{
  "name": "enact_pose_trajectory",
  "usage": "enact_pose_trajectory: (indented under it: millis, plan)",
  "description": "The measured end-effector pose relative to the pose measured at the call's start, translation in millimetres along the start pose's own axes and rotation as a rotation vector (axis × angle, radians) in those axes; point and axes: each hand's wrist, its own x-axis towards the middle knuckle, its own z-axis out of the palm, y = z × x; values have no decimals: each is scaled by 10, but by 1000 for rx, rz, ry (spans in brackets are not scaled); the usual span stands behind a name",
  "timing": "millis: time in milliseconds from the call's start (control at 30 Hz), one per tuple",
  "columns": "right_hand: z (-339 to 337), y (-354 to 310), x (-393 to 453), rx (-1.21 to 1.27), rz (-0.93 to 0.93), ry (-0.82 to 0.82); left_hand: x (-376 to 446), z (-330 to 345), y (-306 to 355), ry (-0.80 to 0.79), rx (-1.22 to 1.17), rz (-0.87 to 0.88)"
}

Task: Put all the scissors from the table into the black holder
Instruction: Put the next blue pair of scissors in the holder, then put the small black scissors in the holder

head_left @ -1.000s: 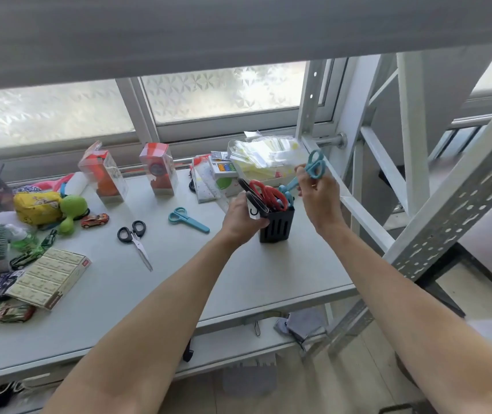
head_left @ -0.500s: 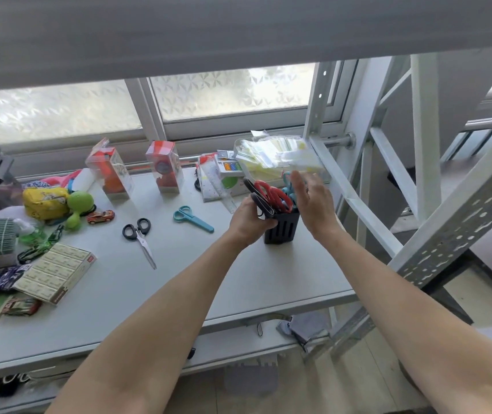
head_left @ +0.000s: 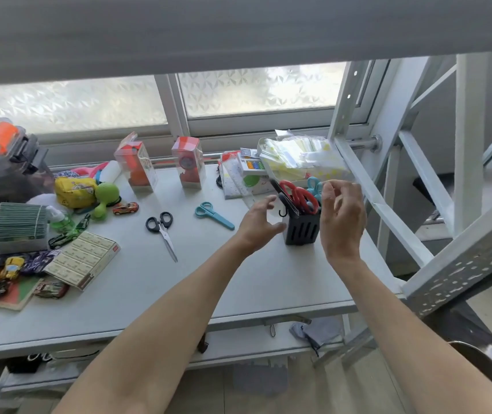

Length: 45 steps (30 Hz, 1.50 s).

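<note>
The black holder (head_left: 302, 230) stands on the white table (head_left: 155, 282) toward its right end. Red-handled scissors (head_left: 298, 195), a black-handled pair and blue-handled scissors (head_left: 314, 186) stick up out of it. My left hand (head_left: 258, 224) hovers just left of the holder, fingers apart, holding nothing. My right hand (head_left: 341, 216) is raised just right of the holder, fingers spread and empty. Two pairs lie flat on the table to the left: black-handled scissors (head_left: 161, 230) and teal-handled scissors (head_left: 213, 215).
Behind the holder sit a clear plastic box (head_left: 301, 158) and stationery packs. Two clear toy boxes (head_left: 186, 165) stand near the window. Toys, a staples box (head_left: 85, 259) and clutter fill the left end. A white metal rack frame (head_left: 388, 210) rises at the right.
The right hand lowered the blue scissors into the holder and let go. The left hand released the holder. Both hands now hang open beside it.
</note>
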Motion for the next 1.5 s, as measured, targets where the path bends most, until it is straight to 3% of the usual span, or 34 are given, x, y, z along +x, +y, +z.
enact_pose_trajectory:
  millis: [133,267,333,500,633,767,867,1033,1133,1267,1367,1500]
  plan:
    - [8,-428,-458,212,-141,-20,-186,-360,-388,184,-13,-26]
    - [348,-663,-926,261,-275,-284,-406,-804,-873,477,19,-170]
    - [639,-677,-1094,174,-290,-467,-492,-999,-1098,532,80,-250]
    - [1295,-755,-1292,-172,-348,-917,-551,-1314,-1421,542,260,-357]
    - [1697,-868,-1330,-403,-514,-1083,-505,-1459,-1473,313,430,-414]
    - [1886,-885,-1361,-496,-605,-1154,-498,-1542,-1531,130,624,-438]
    - [1860,-853,-1363,-482,-599,-1142,-524,-1502,-1562,158,647,-406]
    - [1709,-798,-1384,-451,-561,-999,-568,-1346,-1507,309,457,-411]
    - [1613,-733,-1384,-405,-434,-960,-593,-1225,-1443,280,318,-499]
    - [1493,-648,-1320,-439,-339,-965,-615,-1111,-1339,241,320,-513]
    - [1397,-603,-1241,-500,-344,-990,-623,-1065,-1246,263,328,-544]
    - [1263,-559,-1177,-550,-400,-977,-630,-926,-1110,214,144,-543]
